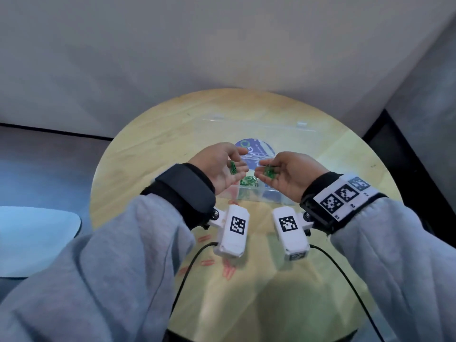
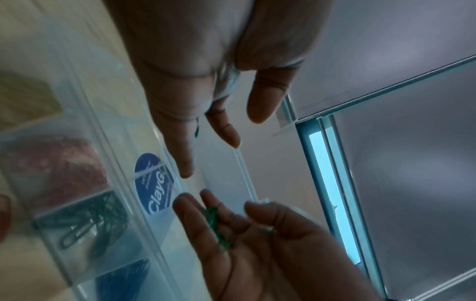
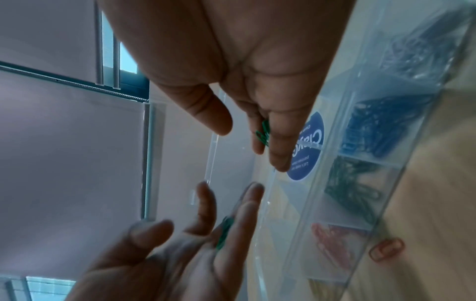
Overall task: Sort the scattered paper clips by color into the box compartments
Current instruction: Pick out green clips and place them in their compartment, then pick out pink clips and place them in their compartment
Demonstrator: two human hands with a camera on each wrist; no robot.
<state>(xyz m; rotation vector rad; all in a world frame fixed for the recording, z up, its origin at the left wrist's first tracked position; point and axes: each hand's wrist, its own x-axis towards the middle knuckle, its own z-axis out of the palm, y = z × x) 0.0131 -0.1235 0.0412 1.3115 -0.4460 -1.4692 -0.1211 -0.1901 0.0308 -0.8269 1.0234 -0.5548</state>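
Both hands hover palm-inward over the clear compartment box (image 1: 274, 197). My left hand (image 1: 229, 164) has relaxed fingers, and green paper clips (image 1: 232, 167) lie on them. My right hand (image 1: 274, 172) is also loosely cupped and carries green paper clips (image 1: 269, 172). Below the gap between the hands, the green compartment (image 1: 249, 181) holds a heap of green clips. The left wrist view shows the green compartment (image 2: 87, 220) between a red one (image 2: 56, 169) and a blue one (image 2: 123, 281). In the right wrist view, green clips (image 3: 264, 132) stick out between my right fingers.
The box stands on a round wooden table (image 1: 153, 144) with its lid (image 1: 259, 127) open behind the hands; a blue sticker (image 1: 256, 146) shows on it. Several loose red clips (image 1: 228, 270) lie near the table's front. One red clip (image 3: 386, 249) lies beside the box.
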